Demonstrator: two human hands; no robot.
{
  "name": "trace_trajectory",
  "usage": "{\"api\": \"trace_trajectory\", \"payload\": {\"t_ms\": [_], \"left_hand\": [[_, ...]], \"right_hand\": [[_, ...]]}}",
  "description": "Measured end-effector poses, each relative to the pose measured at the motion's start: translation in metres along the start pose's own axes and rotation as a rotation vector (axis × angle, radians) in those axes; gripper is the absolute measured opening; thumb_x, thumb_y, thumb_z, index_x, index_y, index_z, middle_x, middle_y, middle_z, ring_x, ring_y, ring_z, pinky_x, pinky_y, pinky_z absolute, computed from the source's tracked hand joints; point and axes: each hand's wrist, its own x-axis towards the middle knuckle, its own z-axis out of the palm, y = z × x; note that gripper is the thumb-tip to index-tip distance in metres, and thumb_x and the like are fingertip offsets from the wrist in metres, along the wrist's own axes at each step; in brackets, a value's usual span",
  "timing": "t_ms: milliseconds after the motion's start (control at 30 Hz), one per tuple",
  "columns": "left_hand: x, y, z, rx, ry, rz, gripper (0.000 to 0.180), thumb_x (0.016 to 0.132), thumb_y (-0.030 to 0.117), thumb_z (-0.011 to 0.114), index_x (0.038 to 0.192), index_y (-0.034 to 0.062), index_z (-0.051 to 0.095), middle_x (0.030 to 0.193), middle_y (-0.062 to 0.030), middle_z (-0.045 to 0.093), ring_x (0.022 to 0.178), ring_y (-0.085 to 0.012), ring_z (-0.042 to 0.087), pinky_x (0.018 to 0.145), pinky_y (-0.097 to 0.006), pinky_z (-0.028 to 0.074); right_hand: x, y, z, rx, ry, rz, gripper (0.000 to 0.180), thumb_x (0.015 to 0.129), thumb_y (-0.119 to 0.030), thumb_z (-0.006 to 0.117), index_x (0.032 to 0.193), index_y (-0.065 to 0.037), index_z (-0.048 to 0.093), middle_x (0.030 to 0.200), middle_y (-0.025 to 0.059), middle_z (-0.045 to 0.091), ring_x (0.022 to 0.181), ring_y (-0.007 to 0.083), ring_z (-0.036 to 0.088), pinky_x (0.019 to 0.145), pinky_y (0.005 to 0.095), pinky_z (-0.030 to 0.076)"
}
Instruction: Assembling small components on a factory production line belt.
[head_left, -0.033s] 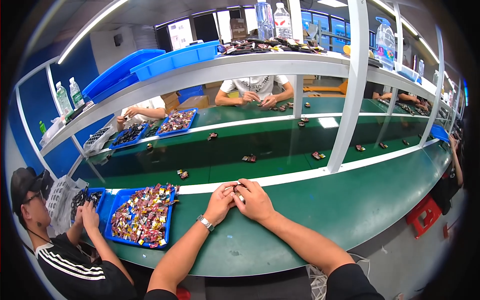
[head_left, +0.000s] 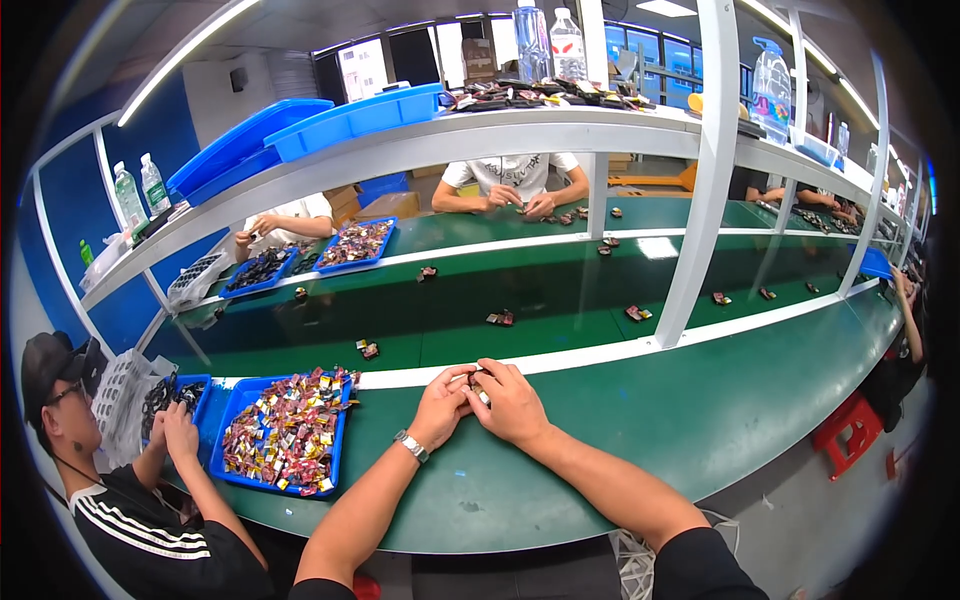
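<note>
My left hand (head_left: pixel 440 408) and my right hand (head_left: pixel 513 404) meet over the near green worktop, fingertips pressed together. Between them they grip a small dark part (head_left: pixel 480 378), mostly covered by the fingers; a pale bit of it shows near the right thumb. Left of my hands is a blue tray (head_left: pixel 342 450) heaped with small red-brown pieces (head_left: pixel 280 430) bearing white and yellow tabs. Beyond my fingers, small dark and red assemblies (head_left: pixel 500 318) lie spaced out along the green conveyor belt (head_left: pixel 560 345).
A white rail (head_left: pixel 400 378) runs between worktop and belt, with a white post (head_left: pixel 692 220) ahead to the right. Overhead is a shelf (head_left: pixel 500 130) with blue trays and bottles. A co-worker (head_left: pixel 150 500) sits at left; others work across the belt. A red stool (head_left: pixel 848 432) stands right.
</note>
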Motion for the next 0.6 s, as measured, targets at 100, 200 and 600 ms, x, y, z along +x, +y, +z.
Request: {"api": "trace_trajectory", "payload": {"t_ms": [100,200,600], "left_hand": [[0.001,0.002,-0.004,-0.139,-0.003,-0.042,0.043,0.1,0.012,0.05,0.141,0.005,0.041,0.128,-0.0106,0.057,0.116,-0.0198,0.057,0.101,-0.041,0.048],[0.002,0.003,-0.002,-0.167,0.046,-0.023,0.047,0.101,0.017,0.048,0.146,0.005,0.036,0.137,-0.0128,0.052,0.123,-0.0225,0.053,0.105,-0.044,0.044],[0.008,0.001,-0.002,0.12,0.139,0.13,0.029,0.098,0.006,0.053,0.125,-0.0022,0.051,0.129,-0.0157,0.058,0.115,-0.0254,0.061,0.094,-0.037,0.055]], "right_hand": [[0.005,0.004,0.007,0.027,-0.035,0.068,0.02,0.077,-0.009,0.073,0.094,-0.001,0.067,0.116,0.0133,0.063,0.099,0.0302,0.062,0.085,0.0387,0.053],[0.012,0.02,0.021,0.015,-0.087,0.054,0.021,0.074,-0.007,0.072,0.093,-0.001,0.067,0.118,0.015,0.062,0.102,0.0335,0.062,0.086,0.04,0.053],[0.076,0.153,0.022,-0.208,-0.133,0.639,0.056,0.07,-0.03,0.08,0.116,-0.005,0.06,0.108,0.0136,0.066,0.108,0.0339,0.059,0.094,0.0468,0.047]]}}
